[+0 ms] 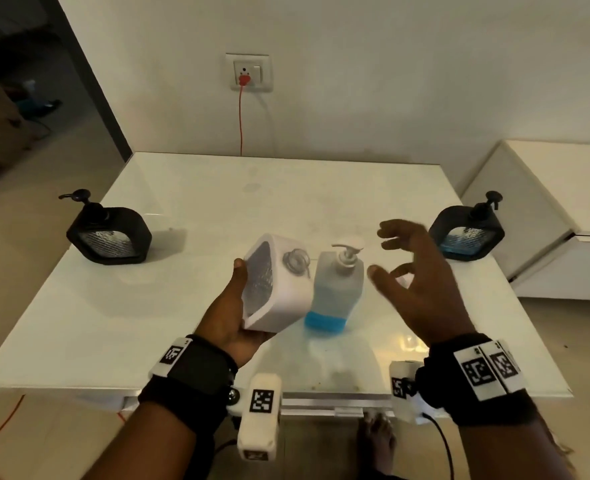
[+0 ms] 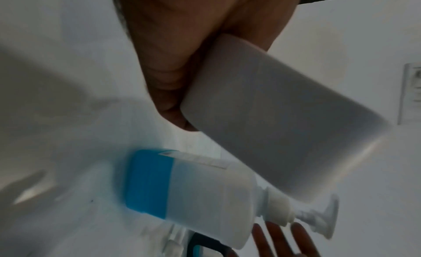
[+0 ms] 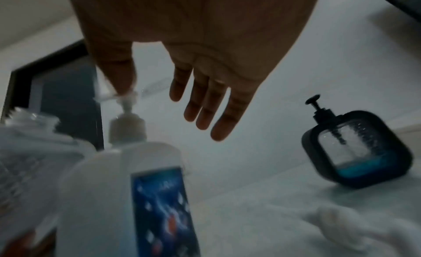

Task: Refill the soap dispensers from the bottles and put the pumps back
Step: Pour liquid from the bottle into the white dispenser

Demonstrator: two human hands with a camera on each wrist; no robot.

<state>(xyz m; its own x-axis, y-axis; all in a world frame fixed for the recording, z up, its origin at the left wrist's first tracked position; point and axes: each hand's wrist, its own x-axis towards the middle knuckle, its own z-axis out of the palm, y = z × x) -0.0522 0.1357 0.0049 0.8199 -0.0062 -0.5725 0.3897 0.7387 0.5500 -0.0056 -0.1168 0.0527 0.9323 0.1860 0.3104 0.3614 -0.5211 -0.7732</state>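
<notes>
White square plastic dispenser [image 1: 279, 285], pump off, is sitting tilted in the curled left hand [image 1: 232, 317] above the glossy white table [image 1: 113, 306]. Right hand [image 1: 421, 282] is hovering spread, empty, beside the clear blue-soap pump bottle [image 1: 336, 289] — grab its body low, unscrew upright, keep the dispenser mouth level.

Dim indoor light is leaving the head view soft, with faint glare showing on the glossy white table top [image 1: 407, 341] and lines bowing at the edges. Both wrist views are smearing with motion blur, grey and noisy.
</notes>
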